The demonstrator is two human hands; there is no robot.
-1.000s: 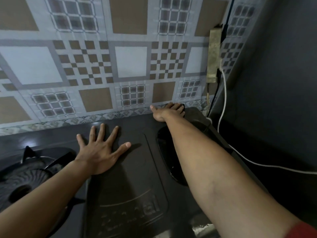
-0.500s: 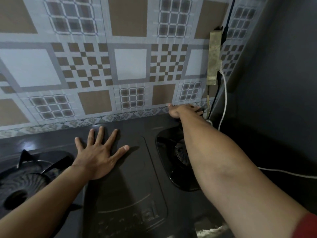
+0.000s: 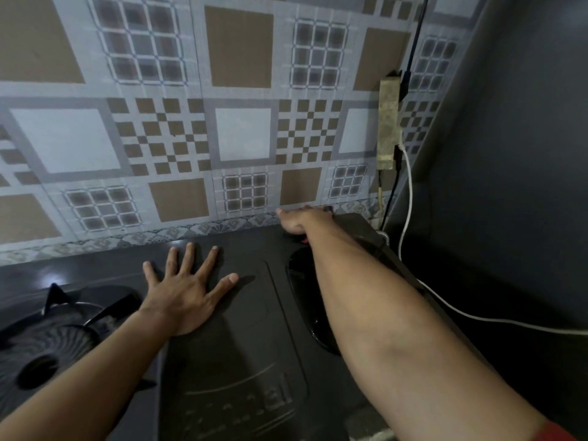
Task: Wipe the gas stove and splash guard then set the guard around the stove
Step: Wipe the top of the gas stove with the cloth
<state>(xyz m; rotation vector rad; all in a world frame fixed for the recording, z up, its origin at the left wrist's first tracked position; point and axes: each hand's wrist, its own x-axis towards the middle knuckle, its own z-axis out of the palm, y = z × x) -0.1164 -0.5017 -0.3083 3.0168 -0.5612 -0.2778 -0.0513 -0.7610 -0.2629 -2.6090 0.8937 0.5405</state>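
Observation:
The dark gas stove (image 3: 241,345) fills the lower half of the head view. My left hand (image 3: 187,291) lies flat on its middle panel, fingers spread. My right hand (image 3: 302,219) reaches to the stove's far back edge, against the tiled wall (image 3: 241,135), above the right burner well (image 3: 305,297). Its thumb points left and its fingers are mostly hidden behind the hand. A small red bit shows under the wrist; I cannot tell what it is. The left burner (image 3: 47,345) with its black pan support sits at the lower left.
A dark grey panel (image 3: 509,186) stands along the stove's right side. A worn power strip (image 3: 388,122) hangs on the wall in the corner. A white cable (image 3: 410,192) runs down from it and across to the right.
My right hand slid right along the stove's back edge, then came back left a little. My left hand stays flat in the same spot. The camera has tilted slightly.

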